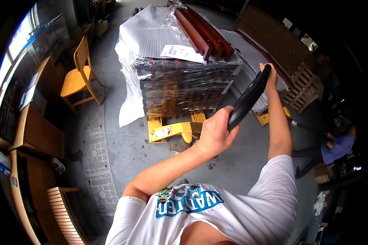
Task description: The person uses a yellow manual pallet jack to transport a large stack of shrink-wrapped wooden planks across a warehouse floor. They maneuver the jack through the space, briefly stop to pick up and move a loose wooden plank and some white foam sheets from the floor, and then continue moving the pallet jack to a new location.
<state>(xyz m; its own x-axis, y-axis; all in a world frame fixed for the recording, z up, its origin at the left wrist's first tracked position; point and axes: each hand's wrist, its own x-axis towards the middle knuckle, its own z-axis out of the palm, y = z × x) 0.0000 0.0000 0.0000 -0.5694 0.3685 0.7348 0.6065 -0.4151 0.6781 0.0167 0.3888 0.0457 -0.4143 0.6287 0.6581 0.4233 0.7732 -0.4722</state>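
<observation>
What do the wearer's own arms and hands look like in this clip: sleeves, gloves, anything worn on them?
Both forearms are bare. The left hand and right hand wear no gloves, and no watch or rings show. Short white T-shirt sleeves cover the upper arms; the shirt has a blue and green print.

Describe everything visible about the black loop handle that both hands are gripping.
The black loop handle looks like smooth, glossy plastic or rubber-coated metal, shaped as a long, flattened bar. It slants from lower left up to upper right, in front of the shrink-wrapped stack of dark red-brown wooden parts. The left hand wraps its lower end; the right hand grips its upper end. Its shaft below is hidden.
</observation>
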